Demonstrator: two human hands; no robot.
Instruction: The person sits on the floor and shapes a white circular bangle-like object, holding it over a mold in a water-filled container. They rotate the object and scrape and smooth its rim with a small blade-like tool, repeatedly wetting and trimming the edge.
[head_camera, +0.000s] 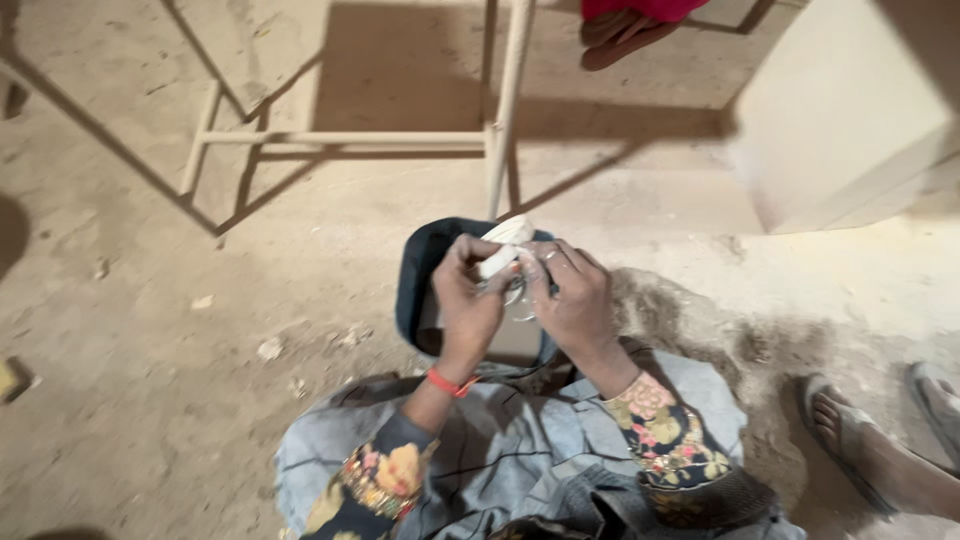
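Head view shows both hands, left hand (468, 300) and right hand (575, 305), pinching a white piece (497, 262) over a dark bucket (418, 270), work seemingly midway.

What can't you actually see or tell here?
- Head view: the small white piece between the left hand and right hand is blurred and mostly covered by fingers; its kind is unclear.
- The dark tub below: hands hide its contents.
- The sandalled foot: cut off by the right edge.
- The pink cloth: cut off by the top edge.
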